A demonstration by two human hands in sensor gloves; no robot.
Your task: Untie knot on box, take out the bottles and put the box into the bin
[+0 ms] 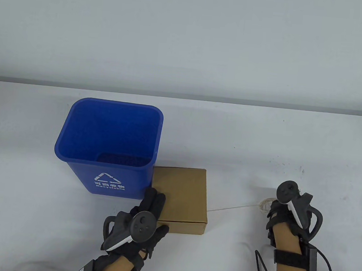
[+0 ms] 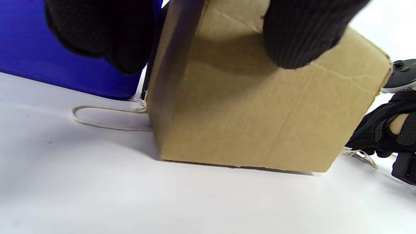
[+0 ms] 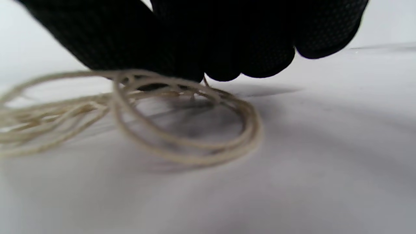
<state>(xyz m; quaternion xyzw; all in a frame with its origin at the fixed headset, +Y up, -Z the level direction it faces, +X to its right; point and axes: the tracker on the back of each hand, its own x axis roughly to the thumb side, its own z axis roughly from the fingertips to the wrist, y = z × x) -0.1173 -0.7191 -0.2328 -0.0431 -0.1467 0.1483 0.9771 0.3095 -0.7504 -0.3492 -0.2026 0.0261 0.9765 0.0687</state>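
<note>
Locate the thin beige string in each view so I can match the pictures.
Table view: thin beige string runs from the brown cardboard box to coils at the right hand.
Left wrist view: loop left of the box.
Right wrist view: coils under the fingertips.
Shared landmark: the right hand.

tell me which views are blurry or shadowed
Table view: sharp, evenly lit, soft shadow under the brown cardboard box. Left wrist view: black gloved fingers blurred, shading the box. Right wrist view: coiled beige string soft, its left side smeared.
</note>
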